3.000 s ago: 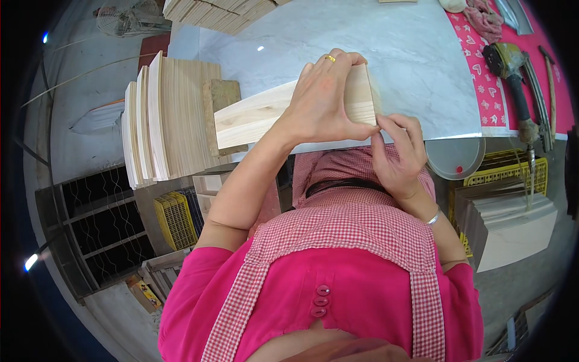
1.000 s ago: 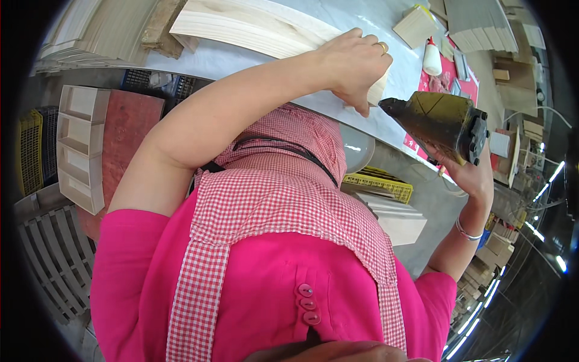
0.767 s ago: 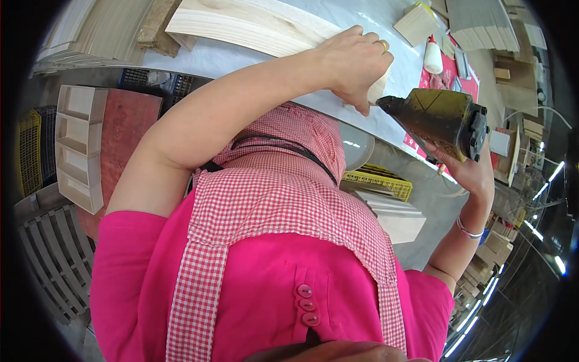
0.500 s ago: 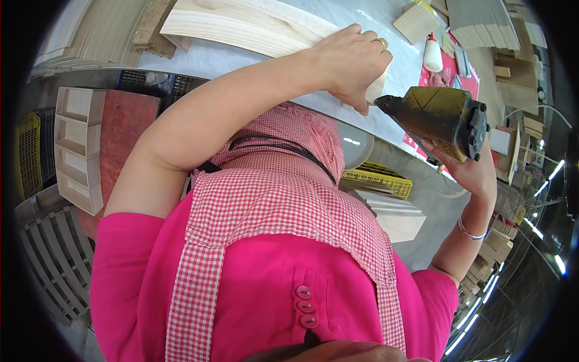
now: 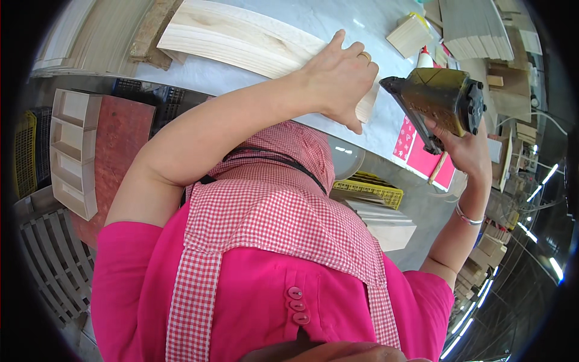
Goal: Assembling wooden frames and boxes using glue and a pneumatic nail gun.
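Toward eleven o'clock of the view, a long pale wooden board (image 5: 241, 39) is lying across the marble-patterned worktop (image 5: 338, 15), a short piece of wood (image 5: 176, 57) showing beneath its left end. The left hand (image 5: 344, 84), at one o'clock, is spanning the board's right end, fingers loosely spread toward the far side and thumb stretching to the near edge; whether it is pressing or merely resting cannot be told. At about three o'clock the right hand (image 5: 461, 145) is closing around the handle of a pneumatic nail gun (image 5: 437, 96), the fingers partly hidden. The tool's nose is pointing toward ten o'clock, just beside the board's end and seemingly apart from it.

The board is probably light for its length, stiff and dry rather than slippery, its corners likely to dent; a span across its width, well back from the end, would be steadying it best. The nail gun is looking dense and top-heavy, so a full wrap of its handle is suiting it. A pale wooden block (image 5: 410, 33) is lying at two o'clock from the left hand.
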The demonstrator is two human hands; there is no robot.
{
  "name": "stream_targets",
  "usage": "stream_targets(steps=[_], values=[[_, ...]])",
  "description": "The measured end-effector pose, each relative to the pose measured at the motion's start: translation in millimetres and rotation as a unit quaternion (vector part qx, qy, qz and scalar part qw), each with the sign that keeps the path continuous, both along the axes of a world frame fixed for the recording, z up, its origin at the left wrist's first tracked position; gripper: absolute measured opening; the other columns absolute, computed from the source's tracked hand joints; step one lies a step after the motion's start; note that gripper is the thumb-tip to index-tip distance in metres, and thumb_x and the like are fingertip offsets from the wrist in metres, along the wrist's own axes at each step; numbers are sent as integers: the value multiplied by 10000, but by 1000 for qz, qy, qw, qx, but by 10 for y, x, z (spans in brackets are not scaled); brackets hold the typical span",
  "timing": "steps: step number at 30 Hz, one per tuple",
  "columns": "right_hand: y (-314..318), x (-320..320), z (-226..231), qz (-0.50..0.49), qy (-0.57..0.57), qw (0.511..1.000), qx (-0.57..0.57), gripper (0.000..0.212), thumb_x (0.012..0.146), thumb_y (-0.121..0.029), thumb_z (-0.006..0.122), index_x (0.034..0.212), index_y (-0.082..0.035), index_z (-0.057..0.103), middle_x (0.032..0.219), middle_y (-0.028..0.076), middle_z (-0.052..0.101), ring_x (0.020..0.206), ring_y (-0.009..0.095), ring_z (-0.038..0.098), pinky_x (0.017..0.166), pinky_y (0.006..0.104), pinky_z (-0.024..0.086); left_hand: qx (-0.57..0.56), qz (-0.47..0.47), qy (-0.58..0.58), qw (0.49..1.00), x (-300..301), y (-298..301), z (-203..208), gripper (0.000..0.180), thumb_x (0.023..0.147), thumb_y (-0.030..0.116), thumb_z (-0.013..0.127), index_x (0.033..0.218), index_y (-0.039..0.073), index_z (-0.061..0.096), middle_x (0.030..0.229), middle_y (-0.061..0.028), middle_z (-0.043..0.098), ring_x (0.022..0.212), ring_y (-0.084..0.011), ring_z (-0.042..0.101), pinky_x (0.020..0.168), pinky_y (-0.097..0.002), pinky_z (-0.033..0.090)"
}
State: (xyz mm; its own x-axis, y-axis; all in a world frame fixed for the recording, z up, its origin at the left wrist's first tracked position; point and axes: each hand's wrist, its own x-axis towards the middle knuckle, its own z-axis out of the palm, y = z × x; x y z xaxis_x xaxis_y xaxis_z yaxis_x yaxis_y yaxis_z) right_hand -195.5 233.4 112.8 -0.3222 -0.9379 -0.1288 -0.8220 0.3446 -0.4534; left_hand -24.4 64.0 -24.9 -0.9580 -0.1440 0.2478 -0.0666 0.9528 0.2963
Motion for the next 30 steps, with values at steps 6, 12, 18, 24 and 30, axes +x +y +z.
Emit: stream_targets(steps=[6,12,18,24,30], values=[[-43,-58,-23,-9,-33,999,22,350,810,-128,830,1088,16,674,1008,102,741,893,159,687,821,329,546,-5,-3,8,1000,-19,-2,-25,820,589,630,814,1061,-18,639,1062,-163,665,1171,-293,563,1110,-569,317],[-53,-67,-2,-21,-19,999,31,368,804,-140,839,1098,11,676,1012,99,742,892,159,688,819,331,546,0,-2,0,1000,-41,8,-28,818,587,620,821,1064,-20,640,1063,-161,665,1173,-290,563,1113,-561,318],[-45,-103,-25,-11,-41,999,13,368,803,-160,844,1091,3,682,1003,86,742,910,163,687,839,332,540,-6,-3,5,1000,-58,7,-52,790,589,600,828,1068,-13,687,1063,-142,684,1178,-294,564,1099,-606,321],[40,-112,-95,-44,-27,998,32,402,813,-128,830,1147,7,653,1051,105,728,956,180,677,855,335,534,16,-4,15,1000,37,-11,-35,829,584,589,839,1099,-25,628,1061,-144,658,1177,-292,562,1125,-554,313],[641,-302,-434,-191,-67,978,-39,457,841,-117,787,1236,13,598,1152,130,691,1007,195,664,873,343,524,-56,-38,169,983,469,444,-87,568,696,378,789,1093,1,635,1039,-76,629,1120,-251,560,1070,-493,388]])
